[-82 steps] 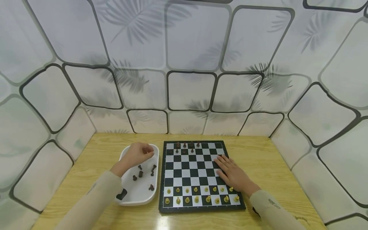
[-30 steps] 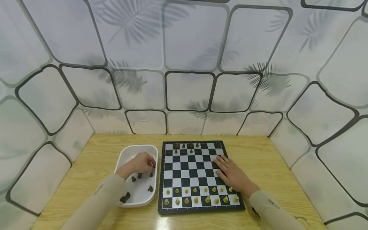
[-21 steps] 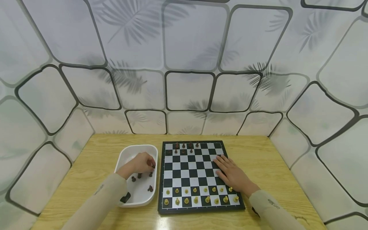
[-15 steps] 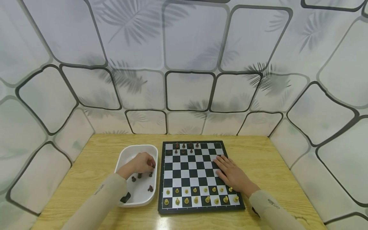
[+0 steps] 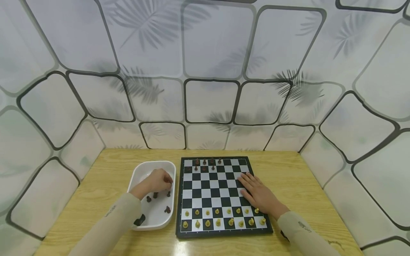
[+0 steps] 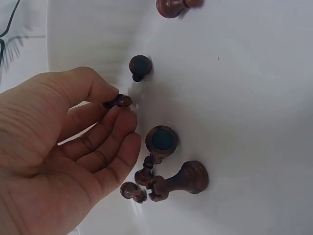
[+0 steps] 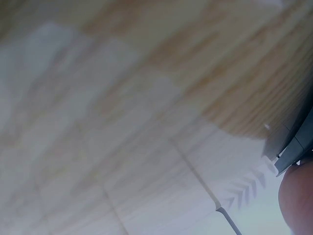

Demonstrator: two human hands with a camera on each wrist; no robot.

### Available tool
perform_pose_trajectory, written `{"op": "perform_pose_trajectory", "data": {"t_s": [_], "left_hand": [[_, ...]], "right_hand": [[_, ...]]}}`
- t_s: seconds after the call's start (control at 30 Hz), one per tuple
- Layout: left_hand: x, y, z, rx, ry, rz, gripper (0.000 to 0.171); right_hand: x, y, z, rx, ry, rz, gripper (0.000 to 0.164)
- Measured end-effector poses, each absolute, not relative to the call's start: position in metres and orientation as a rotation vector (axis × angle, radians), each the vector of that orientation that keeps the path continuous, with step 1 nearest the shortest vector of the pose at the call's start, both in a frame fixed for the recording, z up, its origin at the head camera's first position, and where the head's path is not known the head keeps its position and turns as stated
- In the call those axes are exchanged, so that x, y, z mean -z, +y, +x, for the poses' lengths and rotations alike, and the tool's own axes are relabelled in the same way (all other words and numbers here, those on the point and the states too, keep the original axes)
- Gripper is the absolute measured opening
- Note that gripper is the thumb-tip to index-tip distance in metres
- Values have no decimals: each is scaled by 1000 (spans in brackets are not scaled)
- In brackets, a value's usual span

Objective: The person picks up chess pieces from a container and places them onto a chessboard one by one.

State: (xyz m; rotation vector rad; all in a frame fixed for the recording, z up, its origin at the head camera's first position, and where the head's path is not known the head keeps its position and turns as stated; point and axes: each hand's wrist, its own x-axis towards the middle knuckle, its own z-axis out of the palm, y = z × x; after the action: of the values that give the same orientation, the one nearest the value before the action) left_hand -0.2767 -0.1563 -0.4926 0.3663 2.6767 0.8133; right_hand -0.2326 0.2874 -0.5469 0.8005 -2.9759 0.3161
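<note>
My left hand (image 5: 159, 180) is down inside a white plastic bin (image 5: 132, 177). In the left wrist view its thumb and index finger pinch a small dark brown chess pawn (image 6: 122, 101); the other fingers are loosely bent. Around it in the bin lie a rook (image 6: 183, 180), another small pawn (image 6: 140, 66) and several more brown pieces. My right hand (image 5: 261, 195) rests flat, fingers straight, on the right side of the chessboard (image 5: 211, 192). The right wrist view catches only a bit of that hand (image 7: 298, 198) by the board's edge.
Yellow pieces (image 5: 231, 222) fill the board's two near rows. Several brown pieces (image 5: 204, 161) stand at its far left. A dark object (image 5: 139, 220) lies at the bin's near left. The wooden table (image 5: 275, 167) meets patterned walls at back and sides.
Since the earliest frame, my left hand has moved nearer and lower into the bin, and its fingers have closed on a pawn. My right hand stays on the board.
</note>
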Motion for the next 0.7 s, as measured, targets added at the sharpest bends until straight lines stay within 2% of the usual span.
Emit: {"op": "perform_pose_trajectory", "data": {"t_s": [0.3, 0.7], "left_hand": [[488, -163, -275, -842, 2778, 475, 11], [486, -170, -277, -974, 2840, 412, 14]], "right_hand": [[546, 286, -233, -313, -2987, 798, 61], [546, 286, -233, -287, -2980, 800, 61]]}}
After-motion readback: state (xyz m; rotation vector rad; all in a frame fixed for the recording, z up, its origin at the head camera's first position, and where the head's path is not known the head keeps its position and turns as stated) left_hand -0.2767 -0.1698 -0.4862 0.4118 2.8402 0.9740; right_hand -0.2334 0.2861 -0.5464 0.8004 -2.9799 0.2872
